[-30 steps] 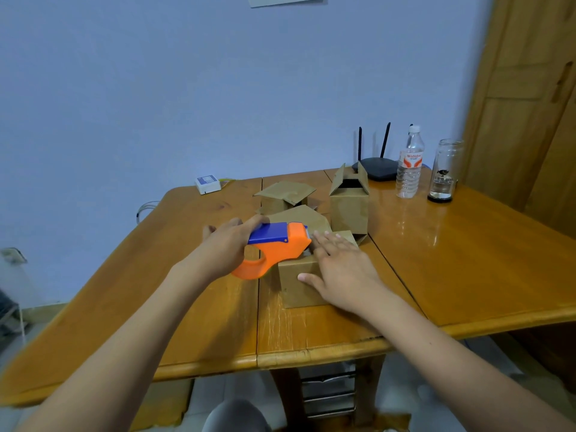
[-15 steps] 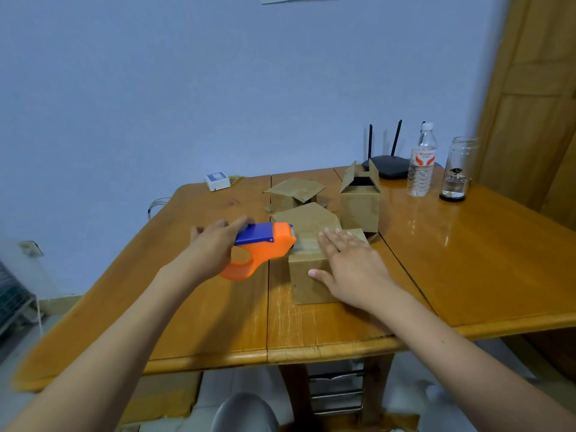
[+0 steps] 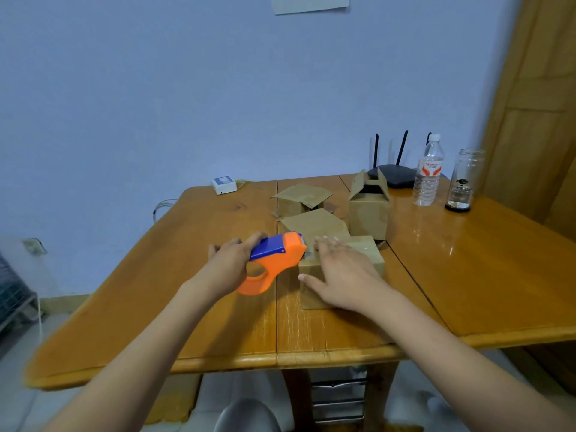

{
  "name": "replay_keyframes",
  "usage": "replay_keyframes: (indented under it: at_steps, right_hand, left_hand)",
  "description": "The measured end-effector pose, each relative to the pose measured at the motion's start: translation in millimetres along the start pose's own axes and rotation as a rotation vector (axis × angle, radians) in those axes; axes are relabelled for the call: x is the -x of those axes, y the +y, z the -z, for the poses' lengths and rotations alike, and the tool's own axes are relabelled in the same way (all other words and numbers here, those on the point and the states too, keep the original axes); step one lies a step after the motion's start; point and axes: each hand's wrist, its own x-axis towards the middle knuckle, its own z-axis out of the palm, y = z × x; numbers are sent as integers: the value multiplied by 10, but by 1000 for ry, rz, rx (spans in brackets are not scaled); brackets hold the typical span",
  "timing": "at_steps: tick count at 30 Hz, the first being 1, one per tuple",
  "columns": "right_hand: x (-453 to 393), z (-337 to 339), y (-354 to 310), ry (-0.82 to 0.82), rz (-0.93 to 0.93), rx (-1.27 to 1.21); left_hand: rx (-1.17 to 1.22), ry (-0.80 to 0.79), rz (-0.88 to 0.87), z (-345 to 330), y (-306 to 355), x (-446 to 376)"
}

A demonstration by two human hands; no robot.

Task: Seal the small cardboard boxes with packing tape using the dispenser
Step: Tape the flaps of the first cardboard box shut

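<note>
While our left hand (image 3: 232, 268) grips the dispenser (image 3: 274, 260) at the near box (image 3: 339, 269), our right hand (image 3: 341, 274) presses flat-fingered on its top.

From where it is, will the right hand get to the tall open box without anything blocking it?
Probably yes. The right hand lies flat on the near box, and the tall open box stands just behind that, with nothing between them.

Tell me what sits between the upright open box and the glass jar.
In the head view, a plastic water bottle stands between the upright open box and the glass jar; the black router lies just behind that line.
</note>
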Motion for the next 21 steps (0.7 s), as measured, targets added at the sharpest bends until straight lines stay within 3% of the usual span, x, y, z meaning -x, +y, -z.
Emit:
replay_keyframes:
  at_steps: [21]
  right_hand:
    - [-75,-232,122,89,63,154]
  left_hand:
    - [111,50,-52,-37,-208,20]
